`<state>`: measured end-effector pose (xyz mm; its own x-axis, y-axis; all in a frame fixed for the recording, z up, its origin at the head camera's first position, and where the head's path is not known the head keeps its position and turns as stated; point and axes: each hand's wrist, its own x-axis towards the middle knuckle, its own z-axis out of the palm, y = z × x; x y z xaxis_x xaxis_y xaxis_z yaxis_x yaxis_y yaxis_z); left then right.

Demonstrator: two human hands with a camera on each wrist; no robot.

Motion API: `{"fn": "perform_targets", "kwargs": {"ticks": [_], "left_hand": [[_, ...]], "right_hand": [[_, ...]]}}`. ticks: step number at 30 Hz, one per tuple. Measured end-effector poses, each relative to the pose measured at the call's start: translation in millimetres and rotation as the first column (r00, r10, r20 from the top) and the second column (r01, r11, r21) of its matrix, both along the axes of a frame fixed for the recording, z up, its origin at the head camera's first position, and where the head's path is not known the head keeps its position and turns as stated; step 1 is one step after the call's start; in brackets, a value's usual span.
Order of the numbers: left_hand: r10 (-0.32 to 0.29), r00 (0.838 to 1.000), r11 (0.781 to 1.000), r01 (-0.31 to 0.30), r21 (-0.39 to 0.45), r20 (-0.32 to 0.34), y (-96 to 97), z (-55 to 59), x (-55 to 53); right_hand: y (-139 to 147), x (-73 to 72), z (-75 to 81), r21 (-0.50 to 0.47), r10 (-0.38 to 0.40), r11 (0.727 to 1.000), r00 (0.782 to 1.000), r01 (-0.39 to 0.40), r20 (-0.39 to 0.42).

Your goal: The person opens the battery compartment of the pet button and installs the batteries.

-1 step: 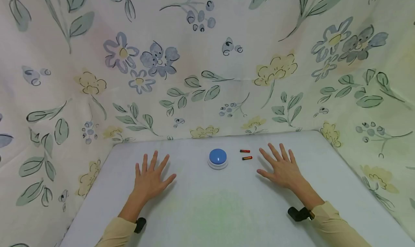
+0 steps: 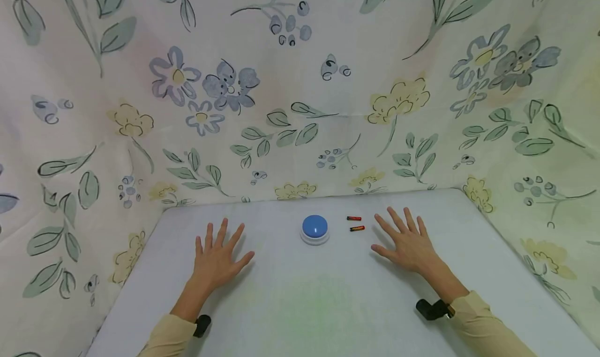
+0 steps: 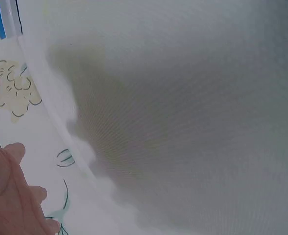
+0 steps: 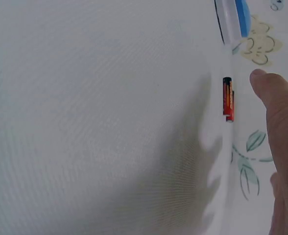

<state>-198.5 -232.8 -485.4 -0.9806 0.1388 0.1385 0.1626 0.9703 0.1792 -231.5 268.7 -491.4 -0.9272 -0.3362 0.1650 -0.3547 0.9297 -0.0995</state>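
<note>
A round blue-topped push light (image 2: 315, 228) with a white base sits near the far middle of the white table. Just right of it lie two small red-and-black batteries, one (image 2: 353, 218) behind the other (image 2: 357, 228). My left hand (image 2: 216, 260), fingers spread, is held over the table left of the push light and holds nothing. On the other side my right hand (image 2: 410, 246) is spread too, nearest the batteries and apart from them. In the right wrist view, the batteries (image 4: 227, 97) and the blue-topped light (image 4: 243, 18) appear beyond the thumb.
The white table (image 2: 300, 299) ends at a far edge against a floral cloth (image 2: 290, 91), which hangs behind and at both sides. Black wrist devices (image 2: 432, 309) are strapped below the tan sleeves.
</note>
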Motion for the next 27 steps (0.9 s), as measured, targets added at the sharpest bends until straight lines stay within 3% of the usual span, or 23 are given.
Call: {"fn": "perform_targets", "kwargs": {"ticks": [6,11,15,17,19,22,27], "left_hand": [[-0.012,1.000,1.000,0.012,0.016,-0.001,-2.1,5.0,2.8],[-0.054,0.998,0.996,0.055,0.064,-0.016,-5.8,9.0,5.4],[-0.142,0.989,0.975,0.148,0.167,-0.046,-7.9,9.9,4.8],[-0.183,0.982,0.947,0.187,0.261,-0.039,-8.4,10.2,3.9],[-0.222,0.975,0.905,0.216,0.368,-0.027,-8.4,11.1,3.3],[-0.273,0.962,0.820,0.224,0.527,0.016,-8.2,11.6,3.4],[-0.362,0.929,0.693,0.212,0.689,0.079,-6.5,12.4,2.0]], "right_hand": [[0.7,4.2,6.1,-0.034,0.003,0.999,1.000,-0.003,0.014],[2.7,6.5,8.9,-0.135,0.038,0.990,0.999,-0.035,0.021],[6.2,7.0,8.0,-0.296,0.108,0.950,0.994,-0.097,0.022],[9.0,8.4,7.4,-0.398,0.141,0.910,0.989,-0.114,0.039],[12.1,10.5,7.1,-0.505,0.172,0.855,0.983,-0.116,0.065],[17.3,14.4,4.7,-0.626,0.213,0.772,0.972,-0.107,0.097],[19.5,19.4,-1.1,-0.761,0.301,0.638,0.948,-0.121,0.102]]}}
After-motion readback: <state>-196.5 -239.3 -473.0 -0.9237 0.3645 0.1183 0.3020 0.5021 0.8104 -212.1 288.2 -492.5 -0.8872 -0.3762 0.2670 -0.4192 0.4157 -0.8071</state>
